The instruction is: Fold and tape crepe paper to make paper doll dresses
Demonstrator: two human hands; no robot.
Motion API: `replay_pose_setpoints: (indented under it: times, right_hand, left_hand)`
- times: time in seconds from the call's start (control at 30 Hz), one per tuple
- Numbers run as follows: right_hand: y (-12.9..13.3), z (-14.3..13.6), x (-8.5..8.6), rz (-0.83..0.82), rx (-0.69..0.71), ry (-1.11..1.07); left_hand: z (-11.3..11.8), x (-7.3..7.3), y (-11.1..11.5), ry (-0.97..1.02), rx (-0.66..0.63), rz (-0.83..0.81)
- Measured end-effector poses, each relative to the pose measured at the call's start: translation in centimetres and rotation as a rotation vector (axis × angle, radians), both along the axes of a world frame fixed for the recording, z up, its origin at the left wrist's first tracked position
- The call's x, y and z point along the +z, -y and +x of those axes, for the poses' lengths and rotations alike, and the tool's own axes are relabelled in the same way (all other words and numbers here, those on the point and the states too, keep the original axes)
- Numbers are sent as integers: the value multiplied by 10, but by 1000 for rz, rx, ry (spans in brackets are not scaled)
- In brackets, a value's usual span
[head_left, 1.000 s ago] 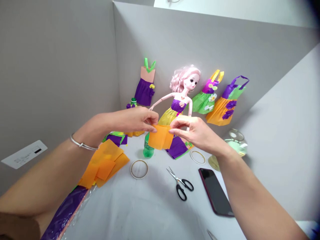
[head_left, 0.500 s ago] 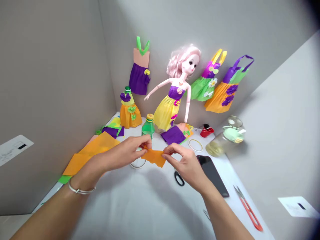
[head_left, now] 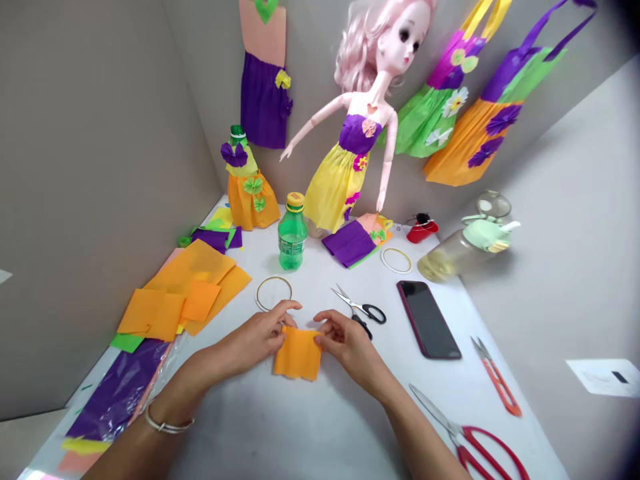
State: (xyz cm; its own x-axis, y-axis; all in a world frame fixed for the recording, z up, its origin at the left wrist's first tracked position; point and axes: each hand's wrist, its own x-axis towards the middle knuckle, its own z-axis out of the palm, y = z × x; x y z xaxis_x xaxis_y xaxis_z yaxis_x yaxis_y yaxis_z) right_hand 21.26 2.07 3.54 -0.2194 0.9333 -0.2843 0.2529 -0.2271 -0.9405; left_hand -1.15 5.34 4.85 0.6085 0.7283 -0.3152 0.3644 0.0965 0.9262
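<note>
A small orange piece of cloth-like material [head_left: 299,357] with a wavy lower edge is low at the middle of the white table. My left hand [head_left: 260,339] has its thumb and fingers closed on the upper left corner, with the index finger stretched out above. At the upper right corner, my right hand [head_left: 347,343] pinches the edge between thumb and fingers. Just beyond my left fingers lies a bangle [head_left: 257,293]. Black-handled scissors [head_left: 361,308] rest beyond my right hand.
Orange sheets [head_left: 170,283] are piled at the left. A green bottle [head_left: 292,237] and a dressed doll [head_left: 333,193] stand at the back. Along the right are a phone [head_left: 430,320], orange-handled snips [head_left: 497,380], large red-handled scissors [head_left: 463,433] and a clear jug [head_left: 450,247].
Both hands have brought the orange piece down and nearer, and it now hangs flatter and squarer between them. The view has tilted downward, showing more of the table.
</note>
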Motion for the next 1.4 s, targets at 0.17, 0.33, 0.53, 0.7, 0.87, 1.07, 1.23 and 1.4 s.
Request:
replay_pose_setpoints:
  times: [0.17, 0.33, 0.53, 0.7, 0.87, 1.07, 1.23, 1.4]
  right_hand:
    - [-3, 1, -16, 29, 11, 118]
    - [-5, 3, -20, 13, 17, 128]
    - [-8, 6, -17, -46, -11, 63]
    - [-9, 7, -16, -69, -21, 42]
    - [-7, 5, -19, 5, 10, 199]
    - [-6, 2, -18, 106, 72, 444]
    - [-5, 1, -17, 153, 103, 538]
    - [-5, 0, -18, 200, 131, 554]
  left_hand:
    - [3, -16, -2, -60, 10, 27]
    - [6, -20, -4, -36, 78, -61]
    - [6, -28, -9, -38, 111, -75]
    - [1, -29, -10, -27, 120, -118]
    - [0, -28, -8, -131, 88, -7]
    - [1, -31, -3, -353, 29, 252]
    - [3, -31, 2, -370, -9, 611]
    - [5, -32, 6, -230, -215, 736]
